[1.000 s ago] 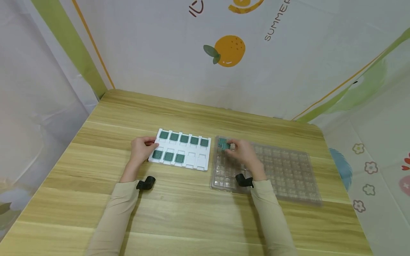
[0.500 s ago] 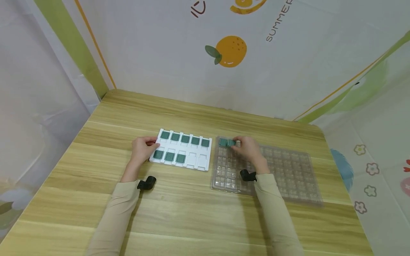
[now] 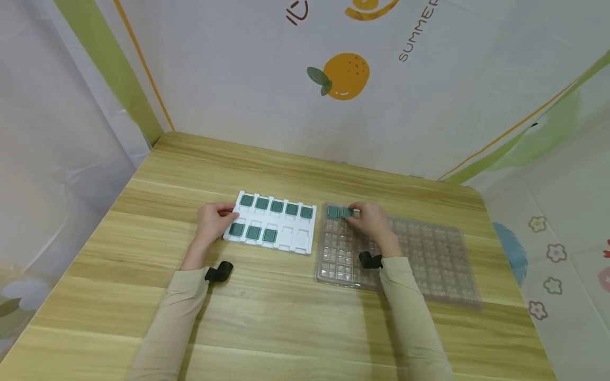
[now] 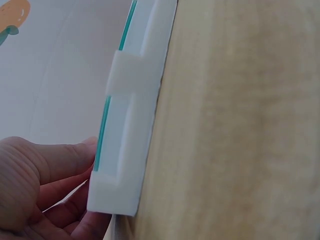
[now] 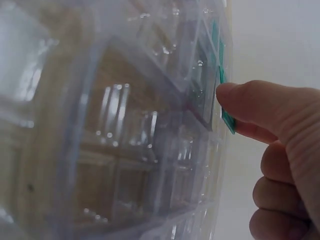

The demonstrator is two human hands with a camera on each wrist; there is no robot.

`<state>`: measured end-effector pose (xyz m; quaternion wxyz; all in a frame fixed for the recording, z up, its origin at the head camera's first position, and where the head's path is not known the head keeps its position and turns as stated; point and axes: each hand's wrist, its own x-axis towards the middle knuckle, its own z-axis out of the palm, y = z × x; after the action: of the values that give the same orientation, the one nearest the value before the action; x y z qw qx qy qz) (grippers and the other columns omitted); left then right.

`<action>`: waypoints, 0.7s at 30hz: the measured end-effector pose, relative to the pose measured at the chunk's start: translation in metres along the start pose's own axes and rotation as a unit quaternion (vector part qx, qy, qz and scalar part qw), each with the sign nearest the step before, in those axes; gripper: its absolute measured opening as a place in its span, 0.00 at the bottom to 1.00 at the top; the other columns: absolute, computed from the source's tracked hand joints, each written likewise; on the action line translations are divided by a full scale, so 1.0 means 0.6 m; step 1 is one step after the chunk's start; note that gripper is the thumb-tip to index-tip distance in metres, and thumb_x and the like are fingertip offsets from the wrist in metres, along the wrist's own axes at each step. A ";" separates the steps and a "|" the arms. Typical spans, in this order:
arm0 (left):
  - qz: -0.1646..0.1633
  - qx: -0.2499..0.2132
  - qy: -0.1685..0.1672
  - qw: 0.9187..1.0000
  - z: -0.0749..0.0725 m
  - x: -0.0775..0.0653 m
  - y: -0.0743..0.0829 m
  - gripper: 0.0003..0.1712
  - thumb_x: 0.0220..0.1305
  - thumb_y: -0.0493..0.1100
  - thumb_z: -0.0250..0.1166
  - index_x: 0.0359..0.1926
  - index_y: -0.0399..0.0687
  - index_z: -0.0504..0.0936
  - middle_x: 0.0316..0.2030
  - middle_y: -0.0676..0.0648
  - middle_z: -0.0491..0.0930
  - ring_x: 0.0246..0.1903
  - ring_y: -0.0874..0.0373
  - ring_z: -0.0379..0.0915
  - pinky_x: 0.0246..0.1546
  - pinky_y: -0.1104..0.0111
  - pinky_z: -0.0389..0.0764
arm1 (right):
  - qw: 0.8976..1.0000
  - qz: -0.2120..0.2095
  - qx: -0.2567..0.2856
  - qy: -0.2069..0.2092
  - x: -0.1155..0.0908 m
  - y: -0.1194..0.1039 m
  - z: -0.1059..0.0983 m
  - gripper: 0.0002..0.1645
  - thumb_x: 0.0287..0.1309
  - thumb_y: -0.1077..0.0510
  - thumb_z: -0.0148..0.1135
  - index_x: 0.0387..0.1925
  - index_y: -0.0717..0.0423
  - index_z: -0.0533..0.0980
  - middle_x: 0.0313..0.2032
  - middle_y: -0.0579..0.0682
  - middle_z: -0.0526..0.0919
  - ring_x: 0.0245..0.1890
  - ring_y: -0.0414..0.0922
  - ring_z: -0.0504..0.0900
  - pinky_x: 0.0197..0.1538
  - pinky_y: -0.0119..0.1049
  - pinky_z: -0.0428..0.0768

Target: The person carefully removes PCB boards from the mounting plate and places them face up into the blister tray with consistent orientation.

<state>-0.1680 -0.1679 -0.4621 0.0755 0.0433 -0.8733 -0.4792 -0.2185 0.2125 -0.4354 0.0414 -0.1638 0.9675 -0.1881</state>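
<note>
My left hand (image 3: 212, 219) grips the left end of a white plastic tray (image 3: 274, 221), thumb on top and fingers at its edge. Green square circuit boards (image 3: 277, 206) fill the tray's back row, and several more sit in the left part of its front row; the two right front pockets hold none. With thumb and forefinger, my right hand (image 3: 373, 220) pinches a green circuit board (image 5: 227, 107) at the back left of a clear compartment tray (image 3: 335, 259). Just left of it, another green board (image 3: 333, 212) lies in the corner compartment.
Both trays lie on a wooden table (image 3: 267, 312), the white one left of the clear one with a narrow gap between. A printed curtain (image 3: 229, 79) hangs behind the table and along both sides. Each wrist wears a black camera mount (image 3: 220, 271).
My right hand has moved slightly right with its board, from overlapping the corner board to the compartment beside it. My left hand still holds the white tray.
</note>
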 end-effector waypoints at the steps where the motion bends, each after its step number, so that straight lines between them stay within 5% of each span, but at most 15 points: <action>1: 0.000 0.000 0.000 1.000 0.000 0.000 0.000 0.13 0.55 0.29 0.65 0.43 0.25 0.81 0.34 0.30 0.82 0.34 0.41 0.78 0.27 0.82 0.68 | 1.000 0.001 -0.001 0.000 0.000 0.000 0.000 0.20 0.56 0.56 0.65 0.48 0.63 0.78 0.12 0.45 0.65 0.12 0.39 0.59 0.18 0.32 0.58; 21: -0.001 0.001 0.002 1.000 0.001 -0.001 0.000 0.14 0.54 0.29 0.65 0.43 0.24 0.81 0.34 0.30 0.81 0.34 0.42 0.78 0.26 0.83 0.68 | 0.999 -0.010 -0.017 0.027 -0.006 0.001 0.005 0.20 0.56 0.56 0.65 0.49 0.61 0.79 0.07 0.45 0.62 0.10 0.38 0.55 0.17 0.32 0.56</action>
<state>-0.1678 -0.1673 -0.4625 0.0771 0.0456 -0.8736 -0.4782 -0.2148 0.2133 -0.4382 0.0106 -0.1687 0.9698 -0.1761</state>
